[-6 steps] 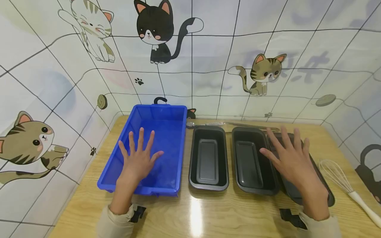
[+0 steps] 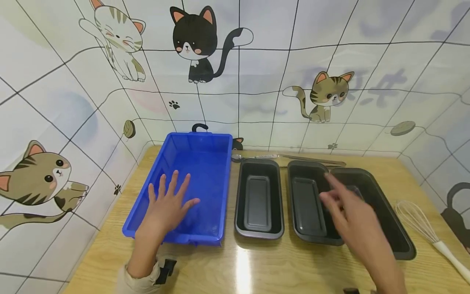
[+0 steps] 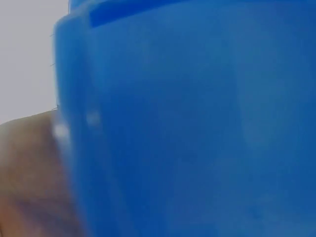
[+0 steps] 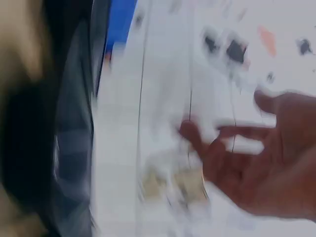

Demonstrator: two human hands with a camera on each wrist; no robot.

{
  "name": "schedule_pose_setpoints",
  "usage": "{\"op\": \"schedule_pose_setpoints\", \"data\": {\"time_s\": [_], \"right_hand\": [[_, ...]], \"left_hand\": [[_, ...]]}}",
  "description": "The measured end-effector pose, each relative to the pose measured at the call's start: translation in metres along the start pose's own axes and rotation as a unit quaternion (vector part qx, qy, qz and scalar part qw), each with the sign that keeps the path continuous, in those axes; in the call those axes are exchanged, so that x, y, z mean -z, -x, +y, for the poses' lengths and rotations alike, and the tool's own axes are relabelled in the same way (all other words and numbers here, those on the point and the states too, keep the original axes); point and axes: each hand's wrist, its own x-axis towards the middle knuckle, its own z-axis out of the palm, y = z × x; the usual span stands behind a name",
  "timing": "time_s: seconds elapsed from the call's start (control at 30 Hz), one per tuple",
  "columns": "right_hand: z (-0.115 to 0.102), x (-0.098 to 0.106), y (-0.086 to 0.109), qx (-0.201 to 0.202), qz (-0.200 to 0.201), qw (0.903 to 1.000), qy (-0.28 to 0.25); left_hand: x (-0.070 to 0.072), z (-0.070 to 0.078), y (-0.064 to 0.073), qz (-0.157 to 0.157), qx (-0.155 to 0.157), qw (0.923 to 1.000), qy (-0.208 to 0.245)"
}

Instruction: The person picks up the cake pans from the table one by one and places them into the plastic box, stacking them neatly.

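Note:
My left hand point(image 2: 165, 212) is spread above the blue plastic tray point(image 2: 205, 179), its fingers apart and holding nothing. In the left wrist view the blue tray wall point(image 3: 173, 123) fills most of the picture, with blurred skin at the left edge. Over the middle and right-hand black loaf pans hangs my right hand point(image 2: 352, 212), forefinger pointing forward and the other fingers loosely bent. Nothing shows in its fingers in the right wrist view, which is blurred. The middle loaf pan point(image 2: 304, 204) and the right loaf pan point(image 2: 389, 212) are partly hidden by that hand.
Beside the tray stands another black loaf pan point(image 2: 258, 204). A white-handled whisk point(image 2: 437, 239) lies at the far right of the wooden table point(image 2: 279, 269). Long thin utensils point(image 2: 312, 158) lie along the back, against a wall point(image 2: 264, 73) printed with cats.
My right hand has turned, its spread fingers now bending with only the forefinger pointing out, and more of the right loaf pan shows. The left hand stays spread over the tray.

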Motion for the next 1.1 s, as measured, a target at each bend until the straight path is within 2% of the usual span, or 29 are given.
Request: {"op": "schedule_pose_setpoints", "data": {"time_s": [0.07,0.1,0.17,0.23,0.3,0.37,0.47,0.63,0.73,0.9,1.1], "right_hand": [[-0.013,-0.012,0.014,0.020,-0.082,0.9936,-0.075],[-0.016,-0.019,0.020,0.029,-0.129,0.9857,-0.105],[-0.019,-0.034,0.028,0.020,-0.223,0.9612,-0.161],[-0.018,-0.048,0.033,0.010,-0.275,0.9453,-0.174],[-0.017,-0.063,0.036,0.000,-0.292,0.9386,-0.184],[-0.017,-0.077,0.036,-0.007,-0.289,0.9365,-0.198],[-0.018,-0.095,0.034,-0.007,-0.260,0.9379,-0.230],[-0.016,-0.120,0.026,-0.027,-0.213,0.9259,-0.310],[-0.014,-0.134,0.020,-0.034,-0.191,0.9214,-0.337],[-0.017,-0.145,0.014,-0.059,-0.165,0.9249,-0.337],[-0.020,-0.146,0.007,-0.094,-0.150,0.9191,-0.352]], "left_hand": [[0.002,-0.004,0.010,0.001,0.005,0.9999,-0.009],[0.002,-0.007,0.015,0.005,0.010,0.9998,-0.013],[0.002,-0.013,0.024,0.017,0.025,0.9993,-0.021],[0.000,-0.022,0.033,0.027,0.044,0.9984,-0.022],[-0.002,-0.031,0.041,0.025,0.071,0.9969,-0.020],[-0.004,-0.040,0.048,0.020,0.098,0.9949,-0.013],[-0.008,-0.051,0.054,0.014,0.129,0.9915,0.011],[-0.014,-0.062,0.057,0.033,0.146,0.9875,0.050],[-0.017,-0.066,0.061,0.049,0.155,0.9849,0.059],[-0.024,-0.070,0.065,0.059,0.178,0.9791,0.078],[-0.030,-0.073,0.065,0.067,0.201,0.9706,0.114]]}}
